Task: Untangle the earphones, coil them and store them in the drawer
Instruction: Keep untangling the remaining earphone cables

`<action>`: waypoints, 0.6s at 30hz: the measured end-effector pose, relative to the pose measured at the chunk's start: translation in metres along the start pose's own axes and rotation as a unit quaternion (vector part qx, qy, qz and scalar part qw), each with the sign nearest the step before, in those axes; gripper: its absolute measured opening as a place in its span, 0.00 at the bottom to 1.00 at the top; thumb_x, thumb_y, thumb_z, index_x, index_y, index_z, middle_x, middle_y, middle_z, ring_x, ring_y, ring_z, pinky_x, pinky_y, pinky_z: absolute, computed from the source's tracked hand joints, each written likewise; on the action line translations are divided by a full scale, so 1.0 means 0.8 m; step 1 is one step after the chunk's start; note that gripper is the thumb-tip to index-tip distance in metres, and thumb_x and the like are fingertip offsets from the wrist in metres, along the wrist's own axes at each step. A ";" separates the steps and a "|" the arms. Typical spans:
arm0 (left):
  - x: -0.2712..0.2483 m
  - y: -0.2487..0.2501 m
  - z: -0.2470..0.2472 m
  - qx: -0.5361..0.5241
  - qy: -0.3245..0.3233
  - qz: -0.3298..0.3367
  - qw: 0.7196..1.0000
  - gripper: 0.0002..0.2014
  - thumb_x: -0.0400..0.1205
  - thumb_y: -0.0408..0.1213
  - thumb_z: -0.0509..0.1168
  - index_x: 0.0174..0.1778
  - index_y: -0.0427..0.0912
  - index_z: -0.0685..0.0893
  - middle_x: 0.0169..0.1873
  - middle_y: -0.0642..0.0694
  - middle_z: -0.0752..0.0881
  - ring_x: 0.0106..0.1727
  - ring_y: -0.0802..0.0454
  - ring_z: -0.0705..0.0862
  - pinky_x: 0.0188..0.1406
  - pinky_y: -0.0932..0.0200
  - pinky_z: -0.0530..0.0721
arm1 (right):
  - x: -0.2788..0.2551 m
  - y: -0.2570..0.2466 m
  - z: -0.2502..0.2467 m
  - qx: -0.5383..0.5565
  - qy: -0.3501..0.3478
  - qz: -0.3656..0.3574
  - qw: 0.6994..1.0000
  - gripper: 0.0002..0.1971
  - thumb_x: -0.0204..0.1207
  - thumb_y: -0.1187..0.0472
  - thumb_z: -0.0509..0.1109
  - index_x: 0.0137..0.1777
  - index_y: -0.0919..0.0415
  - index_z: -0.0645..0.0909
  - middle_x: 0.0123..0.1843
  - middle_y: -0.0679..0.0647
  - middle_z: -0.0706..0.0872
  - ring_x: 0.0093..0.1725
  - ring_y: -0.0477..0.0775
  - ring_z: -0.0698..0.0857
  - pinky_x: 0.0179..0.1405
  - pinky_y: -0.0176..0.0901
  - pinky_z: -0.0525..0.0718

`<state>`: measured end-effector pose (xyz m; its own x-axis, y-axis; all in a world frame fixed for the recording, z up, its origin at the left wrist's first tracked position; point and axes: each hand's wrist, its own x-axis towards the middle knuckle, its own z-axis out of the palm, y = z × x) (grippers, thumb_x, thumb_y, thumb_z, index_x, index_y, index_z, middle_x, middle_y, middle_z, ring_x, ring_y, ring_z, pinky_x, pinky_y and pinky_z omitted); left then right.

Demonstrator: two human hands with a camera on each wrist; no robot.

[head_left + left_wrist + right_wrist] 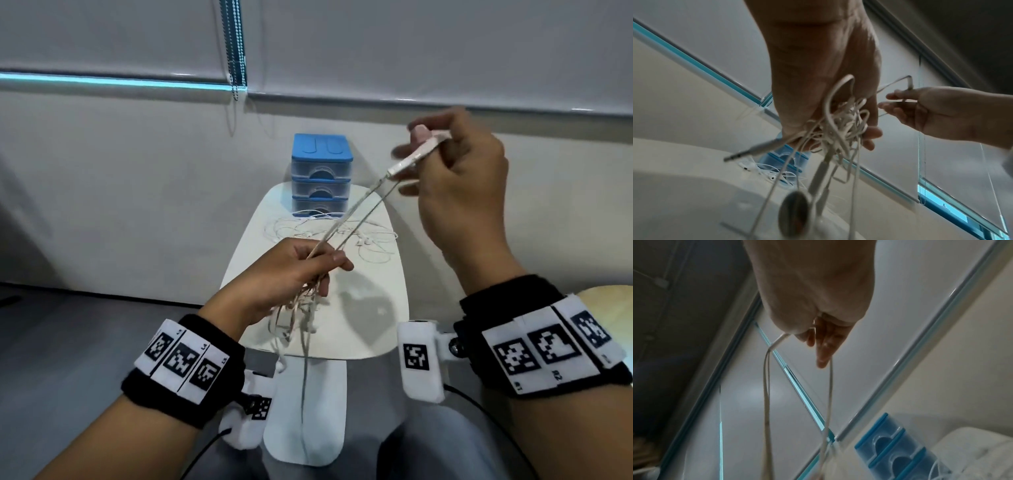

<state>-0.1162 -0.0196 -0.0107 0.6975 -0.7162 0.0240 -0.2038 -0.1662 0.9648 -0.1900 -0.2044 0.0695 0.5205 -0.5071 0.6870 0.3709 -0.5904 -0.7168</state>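
Note:
My left hand (301,263) grips a tangled bunch of pale earphone cable (301,308) above the near half of the white table (383,284); in the left wrist view the tangle (840,125), a jack plug (756,149) and an earbud (795,212) hang below my fist. My right hand (455,178), raised to the right, pinches the inline remote (416,156), and two cable strands (346,219) run taut from it down to my left hand. Another white earphone set (329,233) lies loose on the table in front of the small blue drawer unit (321,171), whose drawers are closed.
The narrow white table stands against a pale wall under closed roller blinds with a bead chain (236,51). The drawer unit (898,451) sits at the table's far end. A round wooden surface (609,301) shows at the right edge. Grey floor lies to the left.

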 end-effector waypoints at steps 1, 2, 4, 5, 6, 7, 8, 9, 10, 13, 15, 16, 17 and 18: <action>-0.001 0.000 -0.003 -0.007 0.001 0.005 1.000 0.11 0.88 0.45 0.66 0.60 0.47 0.91 0.24 0.47 0.79 0.30 0.54 0.74 0.34 0.62 0.71 | 0.000 0.000 -0.006 -0.023 0.003 -0.009 1.000 0.07 0.84 0.58 0.68 0.60 0.49 0.81 0.44 0.53 0.92 0.40 0.53 0.91 0.43 0.54 0.90; -0.001 0.000 -0.006 -0.021 0.000 0.012 1.000 0.12 0.88 0.42 0.66 0.65 0.49 0.89 0.23 0.50 0.75 0.27 0.55 0.72 0.31 0.65 0.70 | 0.000 0.001 -0.011 -0.059 -0.005 -0.018 0.998 0.13 0.83 0.58 0.69 0.66 0.47 0.78 0.52 0.51 0.92 0.46 0.49 0.90 0.51 0.52 0.88; 0.000 0.000 -0.016 -0.050 -0.006 0.030 0.998 0.17 0.88 0.38 0.66 0.73 0.53 0.85 0.25 0.55 0.69 0.26 0.57 0.67 0.27 0.68 0.68 | -0.004 0.012 -0.021 -0.155 -0.053 -0.017 0.986 0.28 0.81 0.60 0.71 0.78 0.44 0.68 0.67 0.51 0.86 0.54 0.49 0.87 0.63 0.47 0.81; 0.001 0.000 -0.022 -0.054 -0.007 0.037 0.998 0.18 0.88 0.37 0.66 0.73 0.54 0.85 0.27 0.56 0.67 0.27 0.57 0.64 0.27 0.68 0.67 | -0.007 0.020 -0.025 -0.206 -0.089 -0.006 0.975 0.34 0.80 0.59 0.72 0.82 0.41 0.62 0.71 0.50 0.83 0.61 0.53 0.86 0.71 0.53 0.75; 0.001 0.001 -0.027 -0.048 -0.003 0.045 0.998 0.16 0.88 0.36 0.66 0.71 0.53 0.86 0.27 0.57 0.68 0.28 0.57 0.63 0.27 0.68 0.66 | -0.012 0.026 -0.028 -0.248 -0.132 0.008 0.960 0.39 0.80 0.56 0.73 0.84 0.37 0.56 0.73 0.47 0.80 0.73 0.57 0.80 0.79 0.61 0.67; 0.001 0.002 -0.030 -0.039 0.005 0.048 0.998 0.14 0.88 0.35 0.66 0.67 0.48 0.89 0.26 0.59 0.70 0.28 0.57 0.63 0.28 0.68 0.66 | -0.015 0.035 -0.029 -0.281 -0.182 0.025 0.942 0.42 0.80 0.52 0.73 0.85 0.34 0.50 0.73 0.43 0.78 0.82 0.56 0.71 0.83 0.69 0.57; 0.001 0.005 -0.033 -0.033 0.019 0.045 0.998 0.10 0.87 0.34 0.67 0.61 0.43 0.91 0.26 0.60 0.75 0.29 0.58 0.65 0.28 0.69 0.66 | -0.020 0.042 -0.030 -0.309 -0.238 0.048 0.920 0.44 0.80 0.48 0.73 0.86 0.32 0.45 0.70 0.38 0.78 0.85 0.53 0.66 0.83 0.72 0.51; 0.001 0.007 -0.034 -0.035 0.038 0.039 0.998 0.07 0.86 0.33 0.68 0.54 0.40 0.92 0.28 0.59 0.81 0.29 0.58 0.66 0.28 0.69 0.68 | -0.024 0.050 -0.031 -0.324 -0.298 0.078 0.894 0.46 0.79 0.44 0.73 0.86 0.31 0.43 0.66 0.35 0.80 0.82 0.50 0.69 0.83 0.72 0.51; 0.001 0.008 -0.037 -0.043 0.060 0.031 0.997 0.07 0.85 0.33 0.69 0.46 0.41 0.93 0.33 0.56 0.87 0.30 0.58 0.69 0.29 0.68 0.69 | -0.028 0.058 -0.032 -0.324 -0.363 0.112 0.866 0.48 0.78 0.42 0.74 0.86 0.31 0.41 0.62 0.31 0.84 0.74 0.47 0.75 0.83 0.70 0.57; 0.003 0.003 -0.046 -0.049 0.107 0.009 0.993 0.09 0.84 0.34 0.71 0.39 0.44 0.93 0.38 0.54 0.91 0.30 0.59 0.71 0.32 0.67 0.72 | -0.043 0.067 -0.036 -0.262 -0.528 0.195 0.784 0.48 0.78 0.48 0.77 0.88 0.37 0.47 0.47 0.38 0.93 0.62 0.44 0.85 0.74 0.49 0.75; 0.004 -0.001 -0.050 -0.046 0.103 0.002 0.994 0.07 0.84 0.36 0.71 0.44 0.40 0.93 0.34 0.56 0.87 0.31 0.57 0.69 0.34 0.64 0.70 | -0.053 0.065 -0.037 -0.190 -0.559 0.215 0.778 0.37 0.81 0.56 0.75 0.84 0.40 0.58 0.41 0.47 0.94 0.56 0.43 0.86 0.68 0.41 0.76; 0.005 -0.002 -0.052 -0.046 0.096 -0.005 0.994 0.07 0.83 0.37 0.72 0.46 0.38 0.93 0.32 0.54 0.85 0.31 0.56 0.68 0.34 0.62 0.69 | -0.055 0.061 -0.037 -0.143 -0.542 0.216 0.799 0.30 0.82 0.59 0.74 0.80 0.44 0.67 0.36 0.51 0.93 0.50 0.45 0.87 0.62 0.41 0.78; 0.004 -0.002 -0.052 -0.044 0.086 -0.015 0.995 0.08 0.83 0.38 0.73 0.47 0.36 0.93 0.29 0.53 0.81 0.30 0.56 0.67 0.32 0.63 0.67 | -0.053 0.058 -0.036 -0.088 -0.507 0.214 0.830 0.21 0.84 0.62 0.72 0.75 0.49 0.75 0.31 0.54 0.90 0.47 0.47 0.88 0.56 0.42 0.78; 0.003 -0.001 -0.051 -0.037 0.072 -0.025 0.996 0.09 0.82 0.38 0.73 0.49 0.34 0.93 0.27 0.53 0.79 0.29 0.56 0.67 0.29 0.65 0.66 | -0.049 0.055 -0.036 -0.026 -0.453 0.215 0.865 0.13 0.85 0.65 0.69 0.68 0.56 0.82 0.27 0.57 0.86 0.46 0.50 0.89 0.53 0.42 0.77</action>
<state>-0.0863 0.0062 -0.0005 0.7981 -0.6025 0.0076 -0.1185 -0.1445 0.9824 -0.2165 -0.2289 0.0145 0.9994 0.0005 -0.0343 -0.0293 -0.5088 -0.8604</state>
